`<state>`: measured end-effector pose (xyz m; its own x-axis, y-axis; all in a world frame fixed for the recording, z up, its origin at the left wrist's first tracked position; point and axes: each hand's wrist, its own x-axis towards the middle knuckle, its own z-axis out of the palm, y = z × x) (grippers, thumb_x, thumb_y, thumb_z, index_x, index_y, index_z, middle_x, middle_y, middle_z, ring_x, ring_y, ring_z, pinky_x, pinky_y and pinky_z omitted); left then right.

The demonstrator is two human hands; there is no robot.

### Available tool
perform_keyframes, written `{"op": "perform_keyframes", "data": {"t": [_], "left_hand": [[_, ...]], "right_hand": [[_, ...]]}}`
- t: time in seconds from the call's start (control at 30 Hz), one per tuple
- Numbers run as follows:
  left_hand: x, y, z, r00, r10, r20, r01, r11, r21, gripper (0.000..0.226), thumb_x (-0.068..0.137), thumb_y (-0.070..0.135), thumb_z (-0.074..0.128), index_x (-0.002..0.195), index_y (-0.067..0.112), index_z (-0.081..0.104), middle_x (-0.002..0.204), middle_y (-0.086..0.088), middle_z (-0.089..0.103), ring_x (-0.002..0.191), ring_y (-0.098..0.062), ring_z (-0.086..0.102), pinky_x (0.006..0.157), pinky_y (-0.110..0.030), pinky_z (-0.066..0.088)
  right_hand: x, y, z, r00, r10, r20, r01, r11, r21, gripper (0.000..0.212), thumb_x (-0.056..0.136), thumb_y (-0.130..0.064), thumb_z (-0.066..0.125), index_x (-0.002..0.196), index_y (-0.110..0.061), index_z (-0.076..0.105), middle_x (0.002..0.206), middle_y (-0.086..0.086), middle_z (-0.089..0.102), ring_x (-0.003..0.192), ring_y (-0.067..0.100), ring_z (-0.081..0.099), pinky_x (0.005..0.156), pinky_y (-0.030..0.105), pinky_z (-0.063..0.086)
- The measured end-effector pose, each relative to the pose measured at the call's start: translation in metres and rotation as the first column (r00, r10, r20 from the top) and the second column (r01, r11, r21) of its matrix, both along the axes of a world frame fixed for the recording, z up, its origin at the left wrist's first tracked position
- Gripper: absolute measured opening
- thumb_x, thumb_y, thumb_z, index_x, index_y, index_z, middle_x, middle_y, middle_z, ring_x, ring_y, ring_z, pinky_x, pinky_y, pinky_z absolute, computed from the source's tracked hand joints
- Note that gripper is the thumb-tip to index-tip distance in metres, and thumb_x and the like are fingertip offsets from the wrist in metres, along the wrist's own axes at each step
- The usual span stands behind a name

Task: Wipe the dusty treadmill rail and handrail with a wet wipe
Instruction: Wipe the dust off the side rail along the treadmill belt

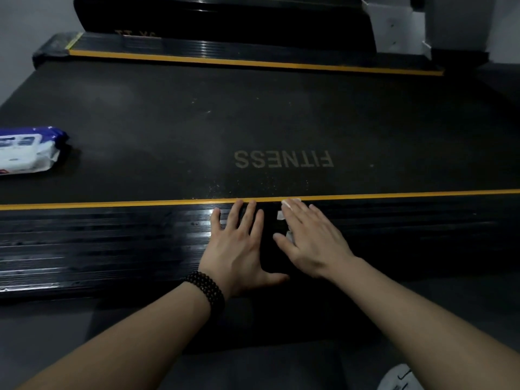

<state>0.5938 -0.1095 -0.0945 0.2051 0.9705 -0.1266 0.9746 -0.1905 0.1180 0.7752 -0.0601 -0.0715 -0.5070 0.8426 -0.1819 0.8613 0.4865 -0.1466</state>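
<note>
L hand (239, 243) flat on rail (112, 240); R hand (309, 235) fingers straight, pressing wipe (280, 215); wipe pack (25, 149) on belt (168, 130).

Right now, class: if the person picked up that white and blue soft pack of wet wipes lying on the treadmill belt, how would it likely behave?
The white and blue soft pack of wet wipes would probably sag: its wrapper looks crumpled and pillowy, not rigid. It lies flat on the dark treadmill belt, so rolling seems unlikely. The glossy film may feel a little slippery.
</note>
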Motion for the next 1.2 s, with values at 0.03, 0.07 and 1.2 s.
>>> {"op": "perform_keyframes", "data": {"t": [0.03,0.07,1.2], "left_hand": [[0.0,0.0,0.0,1.0,-0.001,0.001,0.001,1.0,-0.001,0.134,0.064,0.101,0.026,0.161,0.012,0.004,0.17,-0.007,-0.004,0.155,-0.028,-0.012,0.12,-0.065,-0.003],[0.0,0.0,-0.001,1.0,0.0,0.003,0.0,1.0,-0.002,0.134,0.064,0.101,0.027,0.161,0.013,0.002,0.17,-0.006,-0.004,0.155,-0.028,-0.012,0.12,-0.065,-0.003],[-0.001,0.0,0.001,0.997,-0.01,-0.073,0.009,1.0,-0.012,0.137,0.063,0.105,0.019,0.161,0.011,-0.002,0.17,-0.006,-0.01,0.154,-0.028,-0.016,0.121,-0.064,-0.003]], "right_hand": [[-0.008,0.006,0.0,1.0,-0.012,-0.017,0.012,1.0,-0.012,0.078,0.097,-0.06,0.022,0.16,-0.014,0.009,0.167,0.0,0.005,0.152,0.01,-0.003,0.123,0.031,-0.003],[-0.017,0.009,0.0,0.999,0.0,-0.04,-0.001,1.0,-0.026,0.074,0.1,-0.054,0.027,0.16,-0.014,0.009,0.167,0.0,0.005,0.152,0.01,-0.004,0.123,0.031,-0.003],[0.033,0.0,0.001,0.992,-0.126,-0.016,0.125,0.992,-0.015,0.082,0.097,-0.064,0.027,0.16,-0.015,0.004,0.167,-0.002,-0.001,0.152,0.008,-0.008,0.123,0.031,-0.004]]}}
